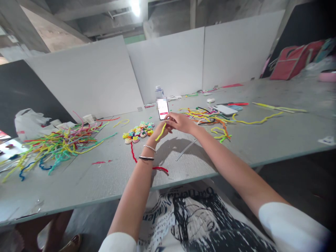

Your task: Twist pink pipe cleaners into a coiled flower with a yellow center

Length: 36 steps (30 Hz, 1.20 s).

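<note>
Both hands meet just in front of an upright phone (163,109) with a lit screen. Between their fingertips is a yellow pipe cleaner (160,133), its free end slanting down over my left hand (163,130). My right hand (178,121) reaches in from the right with its fingers closed at the pipe cleaner's upper end. The left fingers are bent and partly hidden behind the right ones. Close by on the left lies a cluster of small colourful fuzzy flower-like pieces (140,132). A red pipe cleaner (160,169) passes beneath my left forearm, and a thin grey strip (186,150) lies under my right wrist.
A big tangle of pipe cleaners (65,140) covers the left side, near a white plastic bag (30,122). More pipe cleaners (202,115) and a white phone (225,110) lie right. A bottle (159,92) stands behind the lit phone. The table's front edge (183,182) is close to my body.
</note>
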Each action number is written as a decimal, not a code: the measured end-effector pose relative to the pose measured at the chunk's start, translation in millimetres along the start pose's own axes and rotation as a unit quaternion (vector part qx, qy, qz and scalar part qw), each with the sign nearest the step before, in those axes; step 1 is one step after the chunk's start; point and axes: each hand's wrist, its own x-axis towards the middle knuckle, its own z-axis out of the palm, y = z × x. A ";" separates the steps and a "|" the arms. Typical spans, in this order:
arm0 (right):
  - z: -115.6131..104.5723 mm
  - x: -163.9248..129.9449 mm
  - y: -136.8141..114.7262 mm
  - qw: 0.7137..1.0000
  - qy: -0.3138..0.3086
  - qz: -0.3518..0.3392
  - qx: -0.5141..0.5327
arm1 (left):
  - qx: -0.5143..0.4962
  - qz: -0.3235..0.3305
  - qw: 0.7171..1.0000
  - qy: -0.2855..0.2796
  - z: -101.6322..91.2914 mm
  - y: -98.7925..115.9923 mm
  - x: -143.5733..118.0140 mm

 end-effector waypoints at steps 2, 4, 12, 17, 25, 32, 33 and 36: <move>0.3 0.5 1.1 1.000 -0.007 0.004 0.011 | -0.005 -0.010 1.000 -0.012 0.8 2.3 -1.2; 0.2 0.5 2.2 1.000 -0.005 0.009 0.022 | -0.015 -0.021 0.999 -0.020 1.3 4.0 -1.4; -2.6 -1.1 2.2 1.000 0.021 -0.003 0.021 | -0.103 -0.045 0.993 0.020 -3.8 9.7 -2.5; -3.1 -0.3 2.9 1.000 0.022 -0.013 0.017 | -0.161 -0.068 0.985 -0.002 -9.3 13.9 -5.8; -0.7 1.5 9.2 0.997 0.079 0.024 -0.006 | -0.201 -0.064 0.977 -0.018 -7.3 9.3 -2.4; 0.7 5.1 4.3 0.980 0.148 0.074 0.110 | -0.183 -0.084 0.979 0.013 -2.3 15.0 -0.5; 0.4 5.4 3.4 0.978 0.150 0.078 0.121 | -0.179 -0.082 0.980 0.013 -2.3 16.5 -1.2; 0.1 6.0 2.3 0.973 0.145 0.096 0.150 | -0.170 -0.074 0.983 0.010 -2.3 20.3 -3.1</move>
